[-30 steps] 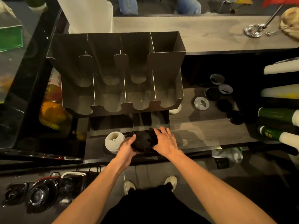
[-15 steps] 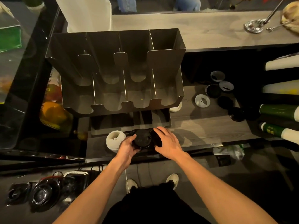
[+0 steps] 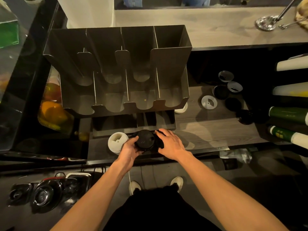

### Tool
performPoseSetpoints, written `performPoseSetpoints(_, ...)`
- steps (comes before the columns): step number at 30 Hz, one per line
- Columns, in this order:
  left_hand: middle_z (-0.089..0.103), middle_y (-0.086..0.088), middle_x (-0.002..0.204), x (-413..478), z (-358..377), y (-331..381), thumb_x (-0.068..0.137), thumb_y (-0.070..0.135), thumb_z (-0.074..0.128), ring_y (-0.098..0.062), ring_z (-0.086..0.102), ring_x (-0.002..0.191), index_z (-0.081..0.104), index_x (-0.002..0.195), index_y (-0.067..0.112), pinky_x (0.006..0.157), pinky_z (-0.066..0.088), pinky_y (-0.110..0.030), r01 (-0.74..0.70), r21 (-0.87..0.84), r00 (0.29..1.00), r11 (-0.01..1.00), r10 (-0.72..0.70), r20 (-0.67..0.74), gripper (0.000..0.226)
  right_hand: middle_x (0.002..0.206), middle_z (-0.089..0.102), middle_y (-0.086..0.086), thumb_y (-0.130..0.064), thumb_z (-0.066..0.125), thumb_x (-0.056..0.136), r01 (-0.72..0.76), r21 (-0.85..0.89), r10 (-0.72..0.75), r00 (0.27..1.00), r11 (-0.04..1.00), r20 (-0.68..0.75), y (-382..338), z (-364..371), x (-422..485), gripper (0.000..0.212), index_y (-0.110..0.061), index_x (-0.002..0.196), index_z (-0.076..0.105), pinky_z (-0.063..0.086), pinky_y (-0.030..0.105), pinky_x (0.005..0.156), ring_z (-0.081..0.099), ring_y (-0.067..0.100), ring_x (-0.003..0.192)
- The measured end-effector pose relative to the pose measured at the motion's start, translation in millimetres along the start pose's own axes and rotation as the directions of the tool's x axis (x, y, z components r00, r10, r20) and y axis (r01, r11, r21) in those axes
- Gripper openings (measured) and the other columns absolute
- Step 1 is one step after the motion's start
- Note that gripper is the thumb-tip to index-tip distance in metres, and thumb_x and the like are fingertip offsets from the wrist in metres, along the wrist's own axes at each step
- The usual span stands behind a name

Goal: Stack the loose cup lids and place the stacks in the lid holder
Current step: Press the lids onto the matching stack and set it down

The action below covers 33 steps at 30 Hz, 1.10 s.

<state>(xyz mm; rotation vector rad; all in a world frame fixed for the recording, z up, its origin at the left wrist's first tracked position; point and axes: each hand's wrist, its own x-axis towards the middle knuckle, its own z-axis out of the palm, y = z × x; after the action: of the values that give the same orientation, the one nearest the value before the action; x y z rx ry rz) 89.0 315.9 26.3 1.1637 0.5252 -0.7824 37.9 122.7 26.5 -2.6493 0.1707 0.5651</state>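
Two hands, front counter (image 3: 208, 130) edge | left hand (image 3: 131, 150) grasping black lid stack (image 3: 144, 140) | right hand (image 3: 171, 144) released, shifted onto neighbouring black lids (image 3: 160, 144) | lid holder (image 3: 171, 59) unfilled

Occluded items.
White lid (image 3: 181, 108) half under lid holder (image 3: 170, 67); black lid stack (image 3: 144, 139) partly behind left hand (image 3: 129, 150).

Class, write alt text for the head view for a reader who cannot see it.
A person's left hand grips a stack of black cup lids on a wooden counter, the right hand resting against it. A white lid stack stands at left, an empty metal lid holder behind, and loose lids lie at right.
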Motion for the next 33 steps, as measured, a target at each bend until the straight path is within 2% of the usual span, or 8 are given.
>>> performPoseSetpoints(6, 0.067, -0.014, 0.127, 0, 4, -1, 0.101, 0.018, 0.054, -0.026, 0.063, 0.118, 0.053, 0.133, 0.004, 0.084, 0.053, -0.036, -0.007, -0.013, 1.000, 1.000, 0.007, 0.000, 0.035, 0.158, 0.026, -0.003, -0.038, 0.070, 0.090, -0.092, -0.001, 0.092, 0.995, 0.996, -0.029, -4, 2, -1, 0.082, -0.026, 0.158, 0.024, 0.034, 0.040, 0.116, 0.027, 0.027, 0.146)
performPoseSetpoints(12, 0.065, -0.019, 0.128, 2, 9, -5, 0.093, -0.003, 0.059, -0.031, 0.065, 0.116, 0.051, 0.135, 0.006, 0.086, 0.055, -0.037, 0.024, -0.032, 1.000, 0.999, -0.024, -0.011, 0.043, 0.165, 0.013, 0.007, -0.055, 0.073, 0.083, -0.156, 0.058, 0.153, 0.987, 0.986, 0.038, -2, -7, 0, 0.104, -0.027, 0.161, 0.009, 0.017, 0.045, 0.122, 0.014, 0.033, 0.152)
performPoseSetpoints(17, 0.064, -0.020, 0.130, -2, 19, -9, 0.088, -0.012, 0.058, -0.032, 0.061, 0.121, 0.052, 0.134, 0.002, 0.089, 0.055, -0.036, 0.043, -0.093, 0.999, 0.995, -0.041, 0.020, 0.048, 0.164, 0.010, -0.005, -0.039, 0.066, 0.089, 0.015, 0.189, 0.013, 0.989, 0.982, -0.147, 7, -4, -20, 0.084, -0.031, 0.157, 0.018, 0.016, 0.039, 0.124, 0.014, 0.021, 0.151)
performPoseSetpoints(21, 0.066, -0.023, 0.128, -4, 31, -17, 0.091, 0.004, 0.064, -0.035, 0.064, 0.118, 0.056, 0.134, 0.001, 0.084, 0.057, -0.038, 0.027, -0.058, 0.997, 0.998, -0.023, 0.076, 0.043, 0.156, 0.023, -0.004, -0.054, 0.069, 0.083, 0.100, 0.181, -0.076, 0.988, 0.978, -0.132, 3, -6, -25, 0.090, -0.030, 0.156, 0.022, 0.027, 0.040, 0.120, 0.027, 0.021, 0.144)
performPoseSetpoints(24, 0.070, -0.017, 0.125, -9, 44, -20, 0.100, 0.032, 0.058, -0.029, 0.066, 0.118, 0.063, 0.131, 0.009, 0.096, 0.054, -0.044, 0.000, -0.001, 0.992, 1.000, 0.000, 0.127, 0.040, 0.152, 0.033, -0.006, -0.062, 0.069, 0.082, 0.086, 0.210, -0.065, 0.992, 0.974, -0.109, -1, -9, -20, 0.089, -0.029, 0.154, 0.029, 0.033, 0.039, 0.115, 0.036, 0.019, 0.137)
performPoseSetpoints(26, 0.072, -0.012, 0.122, -5, 48, -24, 0.102, 0.044, 0.051, -0.026, 0.067, 0.116, 0.063, 0.130, 0.014, 0.101, 0.053, -0.047, -0.010, 0.021, 0.997, 1.000, 0.009, 0.083, 0.043, 0.153, 0.034, -0.009, -0.055, 0.072, 0.083, 0.121, 0.223, -0.092, 0.986, 0.967, -0.137, 0, -12, -19, 0.084, -0.030, 0.153, 0.031, 0.033, 0.039, 0.116, 0.037, 0.017, 0.138)
performPoseSetpoints(30, 0.068, -0.018, 0.125, 5, 45, -31, 0.098, 0.035, 0.063, -0.029, 0.070, 0.111, 0.054, 0.138, 0.007, 0.097, 0.056, -0.049, -0.065, 0.129, 0.997, 0.990, 0.070, -0.035, 0.050, 0.161, 0.024, -0.009, -0.032, 0.078, 0.081, 0.178, 0.204, -0.160, 0.982, 0.963, -0.102, 14, -18, -19, 0.097, -0.035, 0.157, 0.018, 0.021, 0.036, 0.121, 0.026, 0.018, 0.146)
performPoseSetpoints(33, 0.070, -0.021, 0.120, 3, 48, -37, 0.101, 0.022, 0.059, -0.032, 0.071, 0.102, 0.057, 0.131, -0.001, 0.092, 0.056, -0.047, -0.059, 0.089, 0.998, 0.994, 0.060, -0.015, 0.038, 0.162, 0.015, -0.007, -0.053, 0.074, 0.080, 0.115, 0.171, -0.105, 0.992, 0.979, -0.064, 17, -19, -17, 0.101, -0.032, 0.159, 0.013, 0.020, 0.038, 0.121, 0.019, 0.020, 0.147)
